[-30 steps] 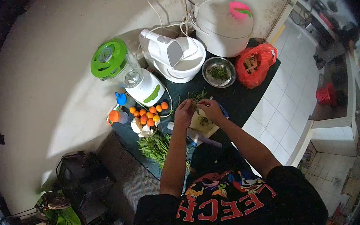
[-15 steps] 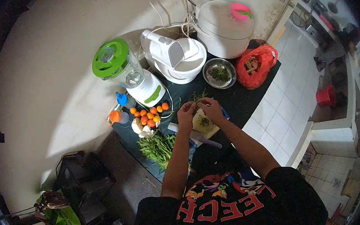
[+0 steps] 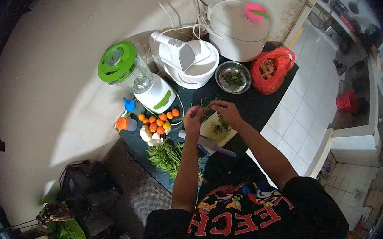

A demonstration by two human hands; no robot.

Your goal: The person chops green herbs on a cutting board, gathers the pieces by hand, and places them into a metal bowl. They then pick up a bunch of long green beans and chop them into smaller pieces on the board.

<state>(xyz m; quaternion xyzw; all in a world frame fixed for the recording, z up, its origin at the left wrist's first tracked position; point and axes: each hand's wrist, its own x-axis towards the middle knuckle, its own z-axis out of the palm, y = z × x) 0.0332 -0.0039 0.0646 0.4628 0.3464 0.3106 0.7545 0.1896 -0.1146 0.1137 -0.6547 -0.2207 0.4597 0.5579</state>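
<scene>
My left hand is closed in a pinch above the left side of the cutting board; what it pinches is too small to make out. Thin green sprigs lie between and behind the hands. Over the board's back right edge, my right hand has its fingers pinched together at the sprigs. Chopped green bits are scattered on the board. A knife lies across the board's near side. Leafy greens lie to the left, beside garlic and several orange fruits.
A blender, a stand mixer and a big white pot line the back. A metal bowl of greens and a red bag are at right. Two small bottles stand at left.
My hands have moved slightly apart, the left one to the left and the right one to the right. More of the board and its green bits shows between them.
</scene>
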